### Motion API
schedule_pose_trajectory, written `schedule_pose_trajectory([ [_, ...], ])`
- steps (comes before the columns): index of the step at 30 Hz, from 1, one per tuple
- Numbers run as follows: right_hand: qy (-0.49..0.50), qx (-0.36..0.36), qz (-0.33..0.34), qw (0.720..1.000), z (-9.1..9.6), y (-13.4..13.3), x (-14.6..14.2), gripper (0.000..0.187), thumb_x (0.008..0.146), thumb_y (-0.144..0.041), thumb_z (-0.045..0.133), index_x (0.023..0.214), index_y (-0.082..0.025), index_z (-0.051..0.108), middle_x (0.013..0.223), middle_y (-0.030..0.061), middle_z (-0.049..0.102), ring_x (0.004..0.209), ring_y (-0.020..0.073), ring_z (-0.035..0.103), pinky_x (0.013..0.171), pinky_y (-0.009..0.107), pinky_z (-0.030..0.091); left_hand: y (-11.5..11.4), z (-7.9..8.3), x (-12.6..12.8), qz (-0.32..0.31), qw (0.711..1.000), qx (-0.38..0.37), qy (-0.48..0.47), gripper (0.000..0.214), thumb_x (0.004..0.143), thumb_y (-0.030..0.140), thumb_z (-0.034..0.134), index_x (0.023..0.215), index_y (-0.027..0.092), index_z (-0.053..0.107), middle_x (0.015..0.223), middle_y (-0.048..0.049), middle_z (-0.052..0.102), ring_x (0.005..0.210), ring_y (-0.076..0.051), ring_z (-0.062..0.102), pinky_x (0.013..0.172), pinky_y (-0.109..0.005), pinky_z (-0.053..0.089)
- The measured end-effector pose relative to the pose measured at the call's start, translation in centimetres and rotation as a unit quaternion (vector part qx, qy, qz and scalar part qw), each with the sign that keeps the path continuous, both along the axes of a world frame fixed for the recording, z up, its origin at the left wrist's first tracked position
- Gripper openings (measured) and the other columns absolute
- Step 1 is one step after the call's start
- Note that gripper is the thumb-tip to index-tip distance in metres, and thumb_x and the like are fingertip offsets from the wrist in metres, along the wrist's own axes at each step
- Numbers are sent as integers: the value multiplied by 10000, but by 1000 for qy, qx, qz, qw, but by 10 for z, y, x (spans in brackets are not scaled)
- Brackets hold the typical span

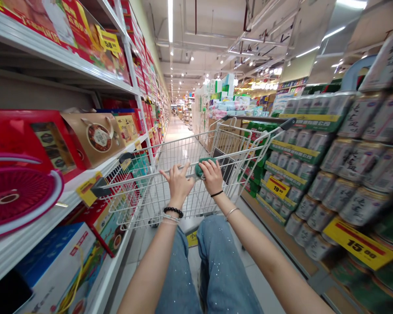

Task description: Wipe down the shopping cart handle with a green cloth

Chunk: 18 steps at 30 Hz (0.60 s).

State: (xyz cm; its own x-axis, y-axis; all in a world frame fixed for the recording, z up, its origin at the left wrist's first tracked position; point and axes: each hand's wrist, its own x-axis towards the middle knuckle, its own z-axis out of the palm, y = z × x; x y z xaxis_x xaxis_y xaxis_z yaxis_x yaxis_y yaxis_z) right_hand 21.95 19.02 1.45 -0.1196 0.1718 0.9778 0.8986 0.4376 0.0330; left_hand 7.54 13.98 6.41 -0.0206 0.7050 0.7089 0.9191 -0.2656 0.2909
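Note:
A white wire shopping cart [163,146] stands across the aisle in front of my knees, its long side facing me. My right hand [211,178] is closed over a dark green cloth [201,165], pressed on the cart's top rim. The cloth is bunched, and part of it is hidden under the fingers. Just left of it, my left hand [179,185] touches the same rim with its fingers spread, holding nothing that I can see. The cart's black-ended handlebar [262,119] is at the right.
Shelves on the left hold a red gift box [26,139], a brown gift box [93,135] and a pink round basket [13,196]. Stacked drink cans [350,161] with yellow price signs line the right. Behind the cart stands a brown carton [225,135]; the aisle floor [177,126] runs back.

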Motion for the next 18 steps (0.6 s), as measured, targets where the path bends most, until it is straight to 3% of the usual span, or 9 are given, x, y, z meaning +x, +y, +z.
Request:
schedule_pose_trajectory([
  [4, -30, -8, 4, 1000, 4, 0, 34, 421, 934, -105, 381, 1238, -229, 644, 1220, 65, 691, 1254, 196, 536, 1198, 468, 283, -1, 1, -5, -8, 1000, -6, -11, 543, 758, 181, 570, 1289, 278, 629, 1232, -112, 577, 1234, -307, 510, 1192, -659, 46],
  [7, 55, 2, -37, 998, 7, 2, 64, 421, 911, -117, 393, 1234, -207, 647, 1209, 89, 687, 1240, 228, 536, 1183, 516, 283, -1, 2, -6, -10, 1000, -11, -14, 546, 754, 171, 563, 1285, 278, 633, 1225, -111, 575, 1226, -306, 514, 1194, -658, 36],
  [9, 110, 9, -55, 992, 8, 4, 69, 439, 891, -104, 382, 1222, -199, 654, 1199, 96, 686, 1227, 241, 538, 1167, 535, 297, 0, 1, -5, -11, 1000, -10, -14, 549, 753, 175, 568, 1288, 278, 632, 1229, -114, 571, 1229, -306, 511, 1195, -657, 39],
  [13, 131, 18, -37, 991, 4, 5, 33, 458, 885, -89, 366, 1214, -210, 661, 1192, 91, 686, 1222, 235, 538, 1164, 529, 309, 3, -2, -3, -11, 1000, 1, -15, 547, 752, 196, 585, 1292, 277, 629, 1228, -117, 569, 1241, -309, 503, 1193, -658, 56],
  [18, 7, 8, 25, 1000, -4, 1, -15, 399, 922, -112, 414, 1209, -227, 666, 1206, 61, 698, 1237, 209, 542, 1187, 458, 305, 2, -1, -4, -19, 1000, -1, -24, 528, 765, 190, 575, 1281, 278, 636, 1233, -114, 578, 1232, -299, 514, 1196, -650, 51],
])
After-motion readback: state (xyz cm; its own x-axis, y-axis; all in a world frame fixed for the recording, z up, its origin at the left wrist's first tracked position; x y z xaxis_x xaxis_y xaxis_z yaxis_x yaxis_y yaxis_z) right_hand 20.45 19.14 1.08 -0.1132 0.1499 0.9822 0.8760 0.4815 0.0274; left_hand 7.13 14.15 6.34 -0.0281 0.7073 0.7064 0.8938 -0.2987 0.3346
